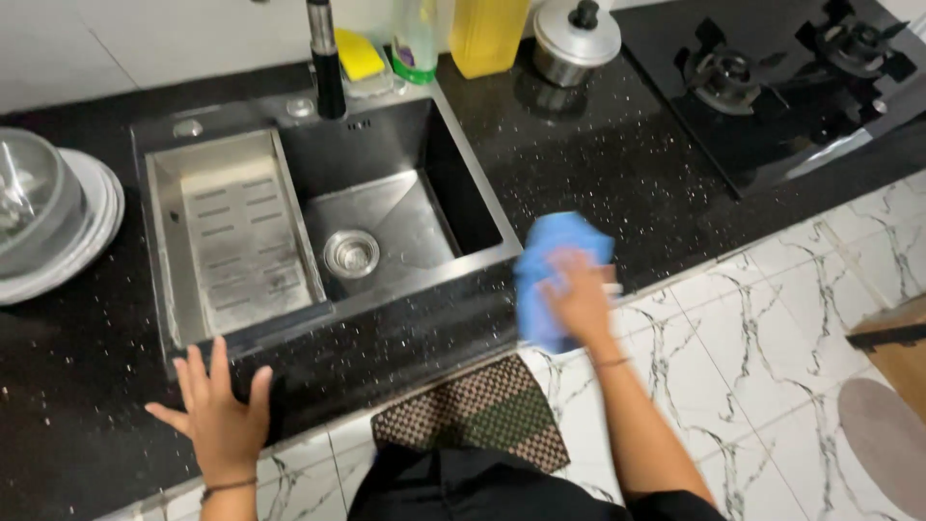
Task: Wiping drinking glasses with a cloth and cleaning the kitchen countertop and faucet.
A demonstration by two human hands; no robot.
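Observation:
My right hand presses a blue cloth against the front edge of the black speckled countertop, just right of the sink; hand and cloth are motion-blurred. My left hand lies flat with fingers spread on the counter's front edge, below the sink's left side, holding nothing. The dark steel sink holds a round drain and a steel drain tray in its left half.
A black tap, yellow sponge, soap bottle and yellow container stand behind the sink. A lidded steel pot and black gas hob lie right. Stacked plates with a bowl sit left. A checked mat covers the marbled floor.

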